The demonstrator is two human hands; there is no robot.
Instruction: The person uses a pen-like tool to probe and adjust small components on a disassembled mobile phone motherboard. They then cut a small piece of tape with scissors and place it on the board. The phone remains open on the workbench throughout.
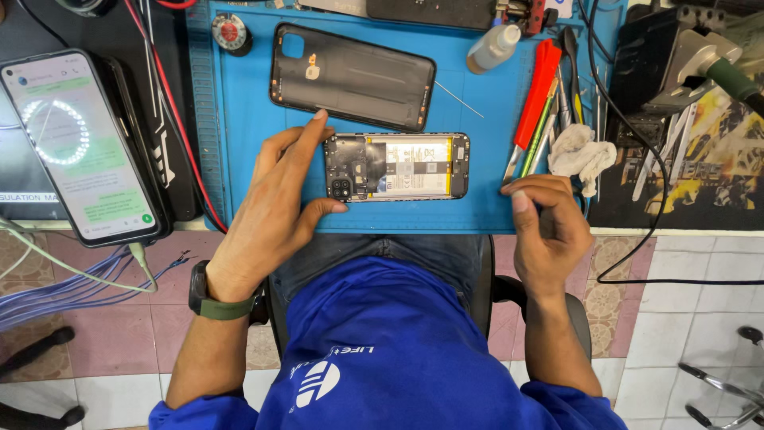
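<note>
Your left hand [274,199] grips the opened phone's [398,167] camera end between thumb and fingers; your right hand [545,219], fingers curled, holds nothing visible.

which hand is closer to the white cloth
Right. The right hand sits just below and left of the white cloth; the left hand is far off, holding the opened phone.
</note>
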